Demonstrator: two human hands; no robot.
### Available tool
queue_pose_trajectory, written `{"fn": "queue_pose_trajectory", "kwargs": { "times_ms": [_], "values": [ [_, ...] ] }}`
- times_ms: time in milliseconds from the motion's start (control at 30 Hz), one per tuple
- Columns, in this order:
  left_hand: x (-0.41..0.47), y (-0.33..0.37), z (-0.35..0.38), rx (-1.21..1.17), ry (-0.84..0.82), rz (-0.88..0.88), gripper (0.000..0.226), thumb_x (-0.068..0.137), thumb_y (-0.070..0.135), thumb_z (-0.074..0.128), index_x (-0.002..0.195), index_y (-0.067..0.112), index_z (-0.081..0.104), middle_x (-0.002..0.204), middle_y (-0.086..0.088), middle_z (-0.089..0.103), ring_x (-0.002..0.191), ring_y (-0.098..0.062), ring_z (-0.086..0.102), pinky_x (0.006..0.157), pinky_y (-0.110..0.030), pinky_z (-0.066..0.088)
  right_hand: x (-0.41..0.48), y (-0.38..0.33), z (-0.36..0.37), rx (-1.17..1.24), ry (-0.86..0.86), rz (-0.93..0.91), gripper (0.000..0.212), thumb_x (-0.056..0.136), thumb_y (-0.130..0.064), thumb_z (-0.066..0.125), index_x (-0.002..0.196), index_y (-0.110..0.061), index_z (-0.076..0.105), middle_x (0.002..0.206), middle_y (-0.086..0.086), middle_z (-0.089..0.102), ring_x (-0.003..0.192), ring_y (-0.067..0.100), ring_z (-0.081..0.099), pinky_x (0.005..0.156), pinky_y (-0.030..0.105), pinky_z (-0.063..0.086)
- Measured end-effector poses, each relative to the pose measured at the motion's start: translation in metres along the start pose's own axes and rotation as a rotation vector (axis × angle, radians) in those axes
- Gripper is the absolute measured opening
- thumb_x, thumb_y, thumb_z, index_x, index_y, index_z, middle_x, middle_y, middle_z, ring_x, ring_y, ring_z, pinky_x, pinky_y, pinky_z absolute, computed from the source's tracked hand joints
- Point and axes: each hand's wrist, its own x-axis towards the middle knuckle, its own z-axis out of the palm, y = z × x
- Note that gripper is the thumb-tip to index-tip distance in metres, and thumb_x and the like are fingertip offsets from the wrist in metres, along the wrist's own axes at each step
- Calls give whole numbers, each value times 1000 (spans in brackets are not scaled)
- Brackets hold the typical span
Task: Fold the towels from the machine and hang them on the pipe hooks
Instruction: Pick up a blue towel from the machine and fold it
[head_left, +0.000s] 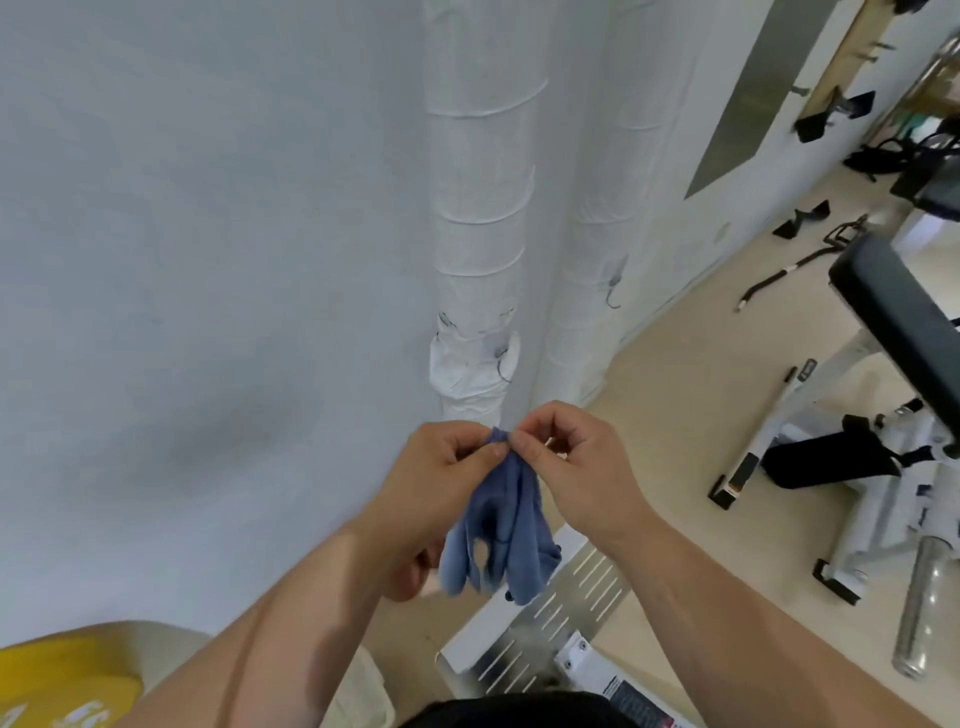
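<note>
Both hands pinch 1 blue towel (501, 525) at its top edge. The left hand (441, 467) and right hand (566, 457) fingertips almost meet there. The cloth hangs bunched below them.

We see the left grip (441, 467) and the right grip (576, 457) close together, near and centre. Both pinch the top edge of a blue towel (504, 535), which hangs bunched below them. Just beyond, against the wall, stand a white wrapped left pipe (483, 208) and right pipe (613, 182), each carrying a small wire hook (503, 366). An exercise machine (883, 322) stands far right.
</note>
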Motion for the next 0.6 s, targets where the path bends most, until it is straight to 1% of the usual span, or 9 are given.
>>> {"fn": "queue_pose_trajectory", "kwargs": {
  "times_ms": [67,133,200,267,333,400,433,500,600],
  "values": [
    [6,10,11,-53,75,1,23,100,14,58,87,8,76,82,-17,71,72,-12,60,69,-28,49,7,10,-10,-30,-48,14,13,90,-22,73,84,-30,65,84,-9,69,76,1,62,69,17,47],
    [12,21,22,-60,153,24,27,100,15,57,82,10,76,83,-24,68,72,-17,57,68,-32,46,12,20,-22,-117,-104,-5,13,88,-26,74,91,-32,62,94,-12,67,92,6,63,81,19,48],
    [19,31,34,-44,261,34,28,100,16,58,78,7,71,70,-15,63,66,-13,51,62,-28,42,15,27,-35,-148,-154,-79,16,86,-18,72,91,-28,60,93,-13,65,94,7,63,86,18,45],
    [26,41,46,-52,341,39,25,100,16,59,79,7,71,68,-3,62,62,-9,51,58,-21,43,18,30,-49,-96,-209,-127,18,88,-8,67,88,-23,58,87,-11,65,87,8,62,86,17,44],
    [33,51,56,-52,372,67,24,101,14,58,81,9,71,70,-1,64,64,-8,54,60,-19,44,25,35,-62,-48,-260,-171,15,89,-8,66,87,-21,60,87,-9,65,87,13,61,88,25,47],
    [39,60,63,-49,411,116,26,102,11,55,80,12,69,70,1,63,64,-7,54,60,-18,44,36,43,-74,-40,-324,-246,8,86,-16,70,89,-19,64,97,-6,66,96,19,62,92,36,48],
    [42,65,64,-37,437,141,27,102,10,54,80,12,69,70,1,63,65,-7,53,60,-17,44,41,46,-80,-45,-360,-283,10,83,-22,72,87,-17,64,104,-4,64,103,20,61,95,37,47],
    [47,75,64,2,493,179,26,103,10,52,83,14,68,73,3,64,67,-6,55,63,-17,45,53,48,-92,-80,-427,-313,21,79,-35,75,82,-16,66,114,-3,59,112,18,58,99,34,45],
    [53,90,57,24,602,226,26,105,13,50,84,16,65,74,8,65,69,-5,56,64,-17,47,72,49,-112,-220,-494,-367,34,76,-51,75,78,-17,72,119,-6,55,117,13,53,100,28,43]
  ]
}}
